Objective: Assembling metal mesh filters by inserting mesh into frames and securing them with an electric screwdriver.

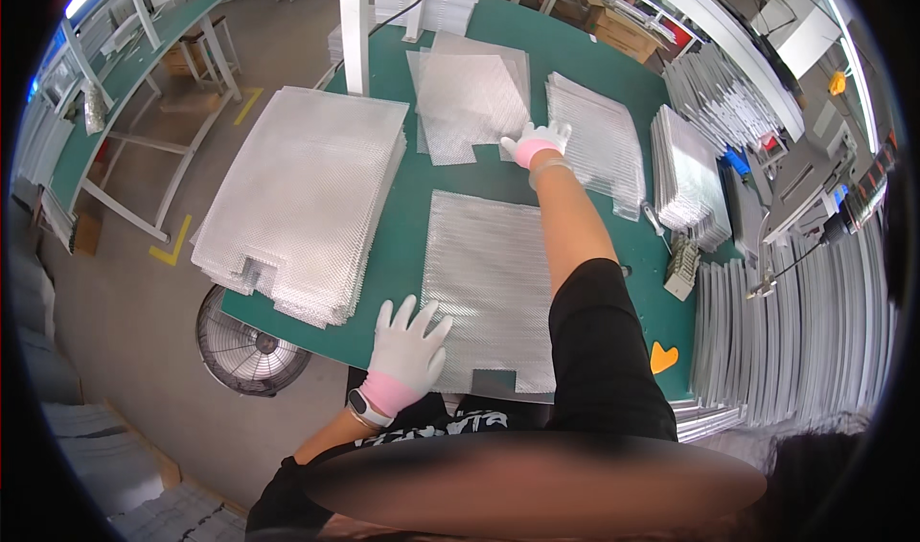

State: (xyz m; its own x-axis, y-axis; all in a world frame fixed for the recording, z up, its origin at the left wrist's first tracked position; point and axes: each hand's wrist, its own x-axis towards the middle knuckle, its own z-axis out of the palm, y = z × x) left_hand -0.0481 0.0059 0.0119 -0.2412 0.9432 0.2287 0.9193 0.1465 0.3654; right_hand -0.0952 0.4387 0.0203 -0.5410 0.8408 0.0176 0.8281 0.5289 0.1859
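Observation:
My left hand, in a white glove with a pink cuff, lies with fingers spread at the near left edge of a silvery mesh panel. That panel rests flat in front of me and has a notch in its near edge. My right hand, gloved alike, reaches far across the table with its fingers apart. It is between a few loose mesh sheets and a stack of ribbed panels; whether it touches either I cannot tell. A tall stack of notched mesh sheets stands on the left.
The green table carries a white post at its far left. On the right are a screwdriver, a grey-green block, an orange heart-shaped piece and a panel stack. A floor fan stands below the left edge.

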